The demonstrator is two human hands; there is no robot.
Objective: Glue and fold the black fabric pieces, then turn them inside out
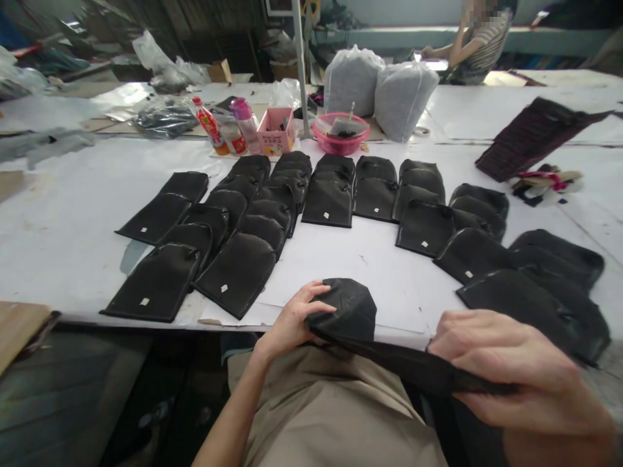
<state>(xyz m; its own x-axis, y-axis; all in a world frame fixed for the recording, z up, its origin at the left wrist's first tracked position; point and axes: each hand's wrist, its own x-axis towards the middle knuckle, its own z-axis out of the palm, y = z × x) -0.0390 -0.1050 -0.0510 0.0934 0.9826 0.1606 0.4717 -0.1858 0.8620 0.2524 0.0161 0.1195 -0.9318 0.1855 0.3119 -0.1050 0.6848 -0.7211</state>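
Observation:
A black fabric piece (348, 305) lies at the table's front edge, its long strip stretching to the right over my lap. My left hand (302, 314) grips its left side, with some fingers spread over the top and the thumb hidden. Closed around the strip at the lower right is my right hand (511, 363), close to the camera. Flat black pieces with small white tags fan out in overlapping stacks on the table, among them a left one (156, 279), a middle one (328, 198) and a right one (511, 298).
Along the back of the white table (58, 240) stand a red bottle (209, 126), a pink box (276, 133), a pink basket (341, 144) and wrapped grey bundles (406, 97). A dark folded item (530, 139) is at the right. A person (479, 48) sits beyond.

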